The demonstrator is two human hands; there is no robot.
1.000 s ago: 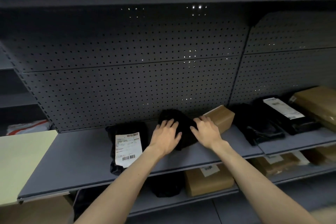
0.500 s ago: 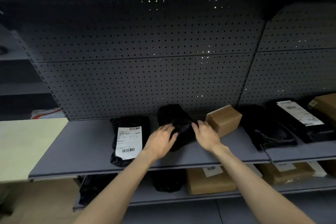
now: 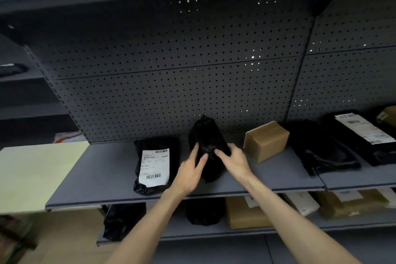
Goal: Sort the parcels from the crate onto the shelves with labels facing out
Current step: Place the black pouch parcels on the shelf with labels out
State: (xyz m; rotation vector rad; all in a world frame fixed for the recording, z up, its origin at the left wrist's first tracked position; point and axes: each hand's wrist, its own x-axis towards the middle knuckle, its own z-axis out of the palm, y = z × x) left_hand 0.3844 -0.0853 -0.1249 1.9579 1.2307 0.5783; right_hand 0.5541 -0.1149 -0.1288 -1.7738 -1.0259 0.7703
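A black plastic-wrapped parcel (image 3: 206, 135) lies on the grey middle shelf (image 3: 102, 178), its far end leaning toward the pegboard; no label shows on it. My left hand (image 3: 189, 172) touches its left side with fingers spread and straight. My right hand (image 3: 234, 159) rests on its right side, fingers laid over the wrap. To the left lies another black parcel (image 3: 154, 154) with a white barcode label facing up. A small brown cardboard box (image 3: 265, 140) sits just right of my right hand. The crate is out of view.
Further right on the shelf lie a black bag (image 3: 319, 152) and a black parcel with a white label (image 3: 362, 128). The lower shelf (image 3: 171, 233) holds black bags and brown boxes. A pale yellow surface (image 3: 27, 175) adjoins the shelf's left end. An upper shelf overhangs.
Both hands have slid back toward the near end of the black parcel, which now stands more lengthwise on the shelf. The view has shifted a little to the left.
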